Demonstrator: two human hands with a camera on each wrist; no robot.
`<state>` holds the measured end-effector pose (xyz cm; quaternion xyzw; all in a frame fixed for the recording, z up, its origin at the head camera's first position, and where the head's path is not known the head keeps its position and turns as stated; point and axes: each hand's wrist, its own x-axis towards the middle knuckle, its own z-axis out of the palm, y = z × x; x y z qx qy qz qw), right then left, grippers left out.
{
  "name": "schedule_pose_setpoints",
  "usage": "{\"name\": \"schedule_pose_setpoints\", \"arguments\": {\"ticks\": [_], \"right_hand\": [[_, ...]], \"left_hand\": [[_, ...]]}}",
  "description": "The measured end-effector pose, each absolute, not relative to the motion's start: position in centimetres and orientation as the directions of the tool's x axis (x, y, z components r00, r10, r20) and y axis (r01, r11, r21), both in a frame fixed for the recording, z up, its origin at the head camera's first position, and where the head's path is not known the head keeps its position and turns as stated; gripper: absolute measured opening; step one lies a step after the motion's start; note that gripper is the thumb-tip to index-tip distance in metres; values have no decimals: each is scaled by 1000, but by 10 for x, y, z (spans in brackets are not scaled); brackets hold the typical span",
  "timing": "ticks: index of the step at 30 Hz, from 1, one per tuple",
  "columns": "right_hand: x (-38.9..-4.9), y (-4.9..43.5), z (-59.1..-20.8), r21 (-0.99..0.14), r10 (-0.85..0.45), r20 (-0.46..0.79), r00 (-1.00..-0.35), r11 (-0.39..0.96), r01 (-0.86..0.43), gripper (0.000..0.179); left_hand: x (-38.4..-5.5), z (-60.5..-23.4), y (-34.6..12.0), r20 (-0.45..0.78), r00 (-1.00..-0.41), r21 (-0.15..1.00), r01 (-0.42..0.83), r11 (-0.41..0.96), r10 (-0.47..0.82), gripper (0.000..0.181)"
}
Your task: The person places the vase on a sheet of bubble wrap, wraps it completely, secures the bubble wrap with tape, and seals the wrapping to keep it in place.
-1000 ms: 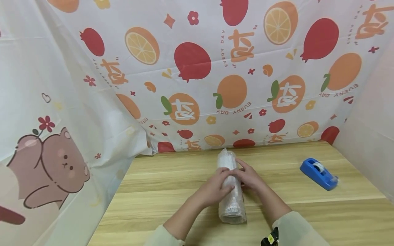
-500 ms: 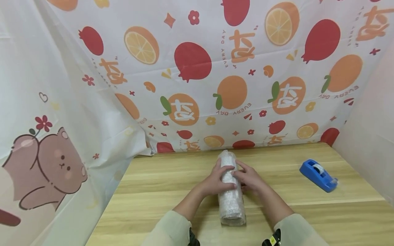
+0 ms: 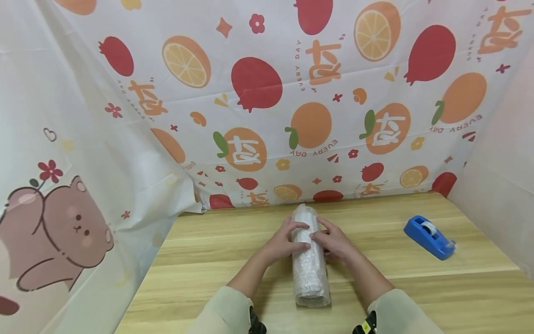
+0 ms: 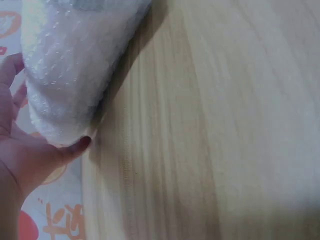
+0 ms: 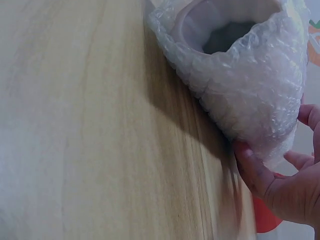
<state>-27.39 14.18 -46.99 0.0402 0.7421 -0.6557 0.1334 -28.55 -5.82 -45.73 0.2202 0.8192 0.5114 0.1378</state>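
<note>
A roll of bubble wrap (image 3: 310, 278) lies lengthwise on the wooden table, its near end facing me. From the left side my left hand (image 3: 282, 241) holds it around the middle, fingers bent over the top and thumb nearer to me. My right hand (image 3: 335, 240) grips the opposite side, with some fingers hidden behind the roll. In the right wrist view the end of the bubble wrap (image 5: 250, 90) shows a smooth pale inner rim and a dark hollow; the right thumb (image 5: 252, 167) touches the lower side. The left wrist view shows the left thumb (image 4: 75, 149) against the wrap.
A blue tape dispenser (image 3: 429, 237) with a roll of tape sits on the right of the table (image 3: 200, 269). Fruit-printed cloth (image 3: 267, 120) hangs along the back edge, a bear-printed sheet (image 3: 77, 227) on the left, and a pale wall (image 3: 496, 195) on the right.
My left hand has shifted back to the left side of the roll, its fingers spreading apart over it. The right hand stays almost in place, and the roll has hardly moved.
</note>
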Motion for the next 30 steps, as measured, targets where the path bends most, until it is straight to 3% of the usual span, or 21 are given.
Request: {"name": "schedule_pose_setpoints", "arguments": {"ticks": [8,15,22,27,30], "right_hand": [[-271,138,-462,-962,-108,-244,-964,151,226,75],[-270,143,-462,-955,-116,-269,-956,160,250,73],[-267,168,-459,-947,-158,-258,-953,238,217,60],[-259,212,-453,-912,-159,-165,-973,400,89,57],[-252,252,-446,-827,-132,-42,-990,561,-40,53]], "left_hand": [[-281,-462,-46,-49,-873,899,174,403,486,59],[-275,-468,-36,2,-887,878,222,424,461,58],[-272,-475,-31,-20,-900,881,191,434,435,56],[-273,-474,-28,-33,-901,879,180,442,432,55],[-273,-472,-26,-27,-900,877,187,442,434,55]]}}
